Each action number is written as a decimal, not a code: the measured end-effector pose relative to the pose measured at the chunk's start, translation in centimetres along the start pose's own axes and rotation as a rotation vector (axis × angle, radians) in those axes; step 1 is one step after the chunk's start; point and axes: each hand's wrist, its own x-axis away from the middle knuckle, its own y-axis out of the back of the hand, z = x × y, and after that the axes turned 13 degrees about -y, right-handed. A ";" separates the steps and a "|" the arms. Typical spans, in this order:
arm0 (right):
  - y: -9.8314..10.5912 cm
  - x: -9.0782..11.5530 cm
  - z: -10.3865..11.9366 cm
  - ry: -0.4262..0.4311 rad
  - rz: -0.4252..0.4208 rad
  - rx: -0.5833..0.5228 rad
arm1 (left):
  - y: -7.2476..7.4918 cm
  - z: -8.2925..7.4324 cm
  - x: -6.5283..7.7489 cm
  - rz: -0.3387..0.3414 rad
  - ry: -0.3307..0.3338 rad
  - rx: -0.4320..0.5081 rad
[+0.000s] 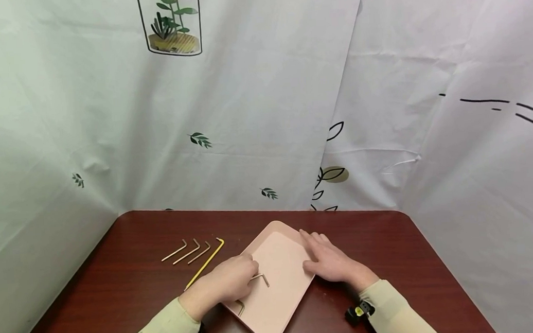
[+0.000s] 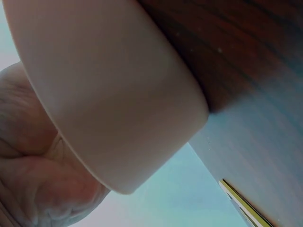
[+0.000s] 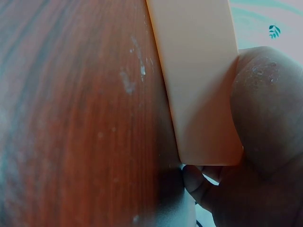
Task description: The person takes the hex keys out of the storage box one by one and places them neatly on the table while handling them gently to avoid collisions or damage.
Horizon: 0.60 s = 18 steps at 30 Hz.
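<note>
A pink rectangular tray (image 1: 285,278) lies at a slant on the dark red table. My left hand (image 1: 232,278) is over its left side, fingers curled around an L-shaped hex key (image 1: 263,277) whose bent end sticks out past the fingertips. Another hex key (image 1: 241,307) lies in the tray's near left corner, partly hidden by this hand. At the right side, my right hand (image 1: 329,259) grips the tray, thumb over the rim and the other fingers along its far right corner. The right wrist view shows the thumb (image 3: 267,104) against the tray wall (image 3: 199,85).
Left of the tray, three small hex keys (image 1: 186,252) lie side by side on the table (image 1: 94,297). Beside them is a longer yellow hex key (image 1: 206,263). White printed sheets (image 1: 253,110) hang behind and along both sides of the table.
</note>
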 end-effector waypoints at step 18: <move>0.1 0.1 0.0 0.001 0.001 -0.001 | 1.7 1.2 0.5 -0.161 -0.052 0.175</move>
